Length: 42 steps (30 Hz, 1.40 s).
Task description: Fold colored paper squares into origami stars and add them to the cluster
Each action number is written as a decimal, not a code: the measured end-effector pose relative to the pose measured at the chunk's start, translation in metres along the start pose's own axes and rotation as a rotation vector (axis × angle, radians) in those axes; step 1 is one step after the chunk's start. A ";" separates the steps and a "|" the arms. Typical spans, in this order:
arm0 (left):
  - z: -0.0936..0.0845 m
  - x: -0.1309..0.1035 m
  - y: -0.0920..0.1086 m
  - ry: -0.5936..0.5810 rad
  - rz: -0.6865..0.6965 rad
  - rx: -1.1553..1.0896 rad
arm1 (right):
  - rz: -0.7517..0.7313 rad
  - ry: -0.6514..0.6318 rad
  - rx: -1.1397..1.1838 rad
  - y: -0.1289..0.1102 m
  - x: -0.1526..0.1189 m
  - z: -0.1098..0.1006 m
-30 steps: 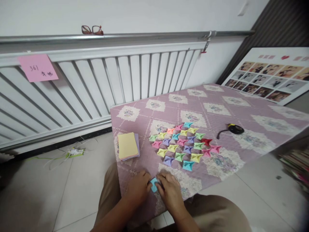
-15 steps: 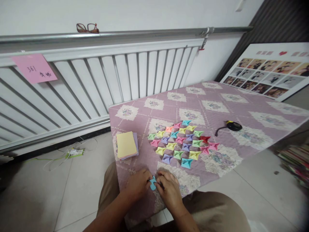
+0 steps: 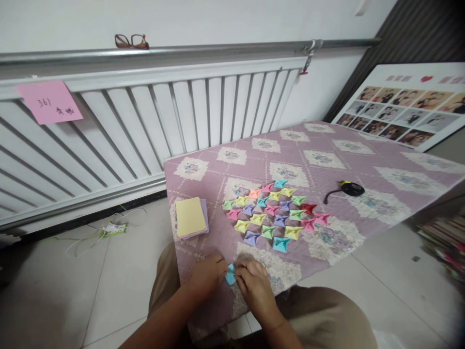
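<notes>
Between my two hands, near the table's front edge, is a small folded piece of blue paper [image 3: 230,275]. My left hand [image 3: 210,274] pinches its left side, with the fingertips curled. My right hand [image 3: 256,281] grips the right side between thumb and fingers. Parts of the paper are hidden by the fingers. Beyond my hands, several small folded paper boats [image 3: 280,221] in blue, green, yellow, pink, purple and red stand in slanting rows. To the left of them lies a stack of paper sheets [image 3: 191,218], yellow on top with purple showing beneath.
A floral purple cloth covers the table [image 3: 203,186]. A black and yellow tape measure [image 3: 351,189] with a strap lies right of the boats. Behind stands a white radiator [image 3: 214,106]; a photo board [image 3: 407,106] leans at the right. A power strip [image 3: 113,229] sits on the floor.
The blue paper has shifted and turned slightly between my fingers, and its outline looks more angular. Both hands stay in nearly the same place.
</notes>
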<state>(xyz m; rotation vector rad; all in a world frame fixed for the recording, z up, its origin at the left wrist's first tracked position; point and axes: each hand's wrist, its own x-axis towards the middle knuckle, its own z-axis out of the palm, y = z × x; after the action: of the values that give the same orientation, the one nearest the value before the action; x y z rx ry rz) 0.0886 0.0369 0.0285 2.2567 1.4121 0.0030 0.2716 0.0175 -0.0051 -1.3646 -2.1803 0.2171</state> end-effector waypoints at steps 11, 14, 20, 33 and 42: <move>0.010 -0.004 -0.008 0.018 0.089 0.153 | -0.091 -0.054 -0.106 -0.001 -0.003 -0.004; 0.013 -0.007 -0.010 0.024 0.118 0.179 | -0.103 -0.064 -0.102 0.000 -0.005 -0.004; 0.020 -0.009 -0.013 0.061 0.166 0.230 | -0.135 -0.046 -0.099 0.003 -0.007 -0.002; 0.039 -0.030 -0.002 0.171 0.128 0.327 | -0.124 0.002 -0.097 0.002 -0.024 0.004; 0.036 -0.035 0.008 0.107 0.074 0.312 | -0.092 -0.043 -0.193 0.002 -0.034 0.013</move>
<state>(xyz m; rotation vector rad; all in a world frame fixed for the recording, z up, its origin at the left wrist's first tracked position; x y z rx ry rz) 0.0881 -0.0098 0.0086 2.5970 1.4673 -0.0785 0.2776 -0.0091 -0.0295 -1.3677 -2.3443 0.0015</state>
